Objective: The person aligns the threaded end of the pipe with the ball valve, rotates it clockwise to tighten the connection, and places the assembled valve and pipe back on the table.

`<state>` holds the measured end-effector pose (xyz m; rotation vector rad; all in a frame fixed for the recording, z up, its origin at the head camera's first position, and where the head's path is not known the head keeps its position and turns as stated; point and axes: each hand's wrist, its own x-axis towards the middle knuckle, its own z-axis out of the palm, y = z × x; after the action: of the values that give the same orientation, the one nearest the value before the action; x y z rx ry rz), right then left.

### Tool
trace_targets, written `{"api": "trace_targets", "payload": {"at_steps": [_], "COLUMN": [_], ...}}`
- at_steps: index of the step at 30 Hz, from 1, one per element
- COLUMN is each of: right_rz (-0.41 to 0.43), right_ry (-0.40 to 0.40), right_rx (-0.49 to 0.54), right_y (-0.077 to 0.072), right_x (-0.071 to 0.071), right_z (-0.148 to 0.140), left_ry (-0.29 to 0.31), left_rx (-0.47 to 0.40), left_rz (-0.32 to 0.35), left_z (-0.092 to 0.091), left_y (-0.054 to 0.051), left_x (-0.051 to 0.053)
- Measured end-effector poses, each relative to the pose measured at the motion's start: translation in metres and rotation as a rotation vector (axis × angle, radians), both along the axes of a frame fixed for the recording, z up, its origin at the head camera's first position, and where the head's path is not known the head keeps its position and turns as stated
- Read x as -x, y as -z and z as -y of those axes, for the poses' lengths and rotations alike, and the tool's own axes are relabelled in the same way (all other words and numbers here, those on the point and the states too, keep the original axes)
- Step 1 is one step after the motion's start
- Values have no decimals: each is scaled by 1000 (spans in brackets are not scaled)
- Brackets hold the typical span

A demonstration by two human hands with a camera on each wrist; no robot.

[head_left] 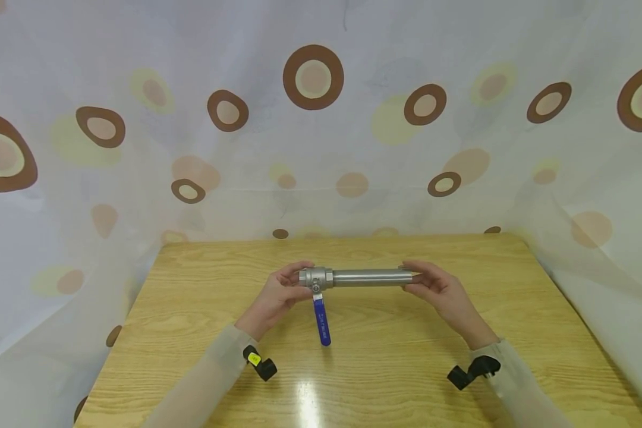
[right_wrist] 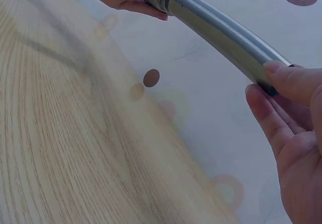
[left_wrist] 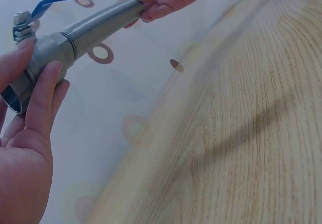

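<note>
Held level above the table is a steel ball valve [head_left: 317,277] joined to a straight metal pipe [head_left: 371,277]. My left hand [head_left: 280,295] grips the valve body, thumb on the near side and fingers on the far side. The valve's blue lever handle [head_left: 322,321] points toward me in the head view. At the pipe's free end, my right hand [head_left: 443,295] pinches it between thumb and fingers. Threads [left_wrist: 73,42] show where the pipe enters the valve in the left wrist view. The valve's open end [left_wrist: 12,100] faces away from the pipe.
A wood-grain table [head_left: 385,368] lies below both hands. Behind it and at the sides hangs a white sheet [head_left: 364,148] printed with brown rings and pale spots. Each sleeve carries a small black wrist device [head_left: 260,364].
</note>
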<state>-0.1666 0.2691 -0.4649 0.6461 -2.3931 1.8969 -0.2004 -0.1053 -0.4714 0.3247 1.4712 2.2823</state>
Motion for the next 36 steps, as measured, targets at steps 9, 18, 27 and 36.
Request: {"api": "trace_targets", "payload": {"at_steps": [9,18,27,36], "right_rz": [20,24,15,19], "right_ry": [55,37,87,85], "right_rx": [-40,9,-64,-28], "right_y": [0,0,1,1], "right_x": [-1,-1,-1,0], "right_z": [-2,-3,-3,-1], "left_ry": [11,12,20,15], "left_rx": [-2,-16,-28,-18], "left_rz": [1,-6,-9,-6], "left_z": [0,-1,-1,-1], "left_y": [1,1,2,2], "left_x": [0,1,2,1]}}
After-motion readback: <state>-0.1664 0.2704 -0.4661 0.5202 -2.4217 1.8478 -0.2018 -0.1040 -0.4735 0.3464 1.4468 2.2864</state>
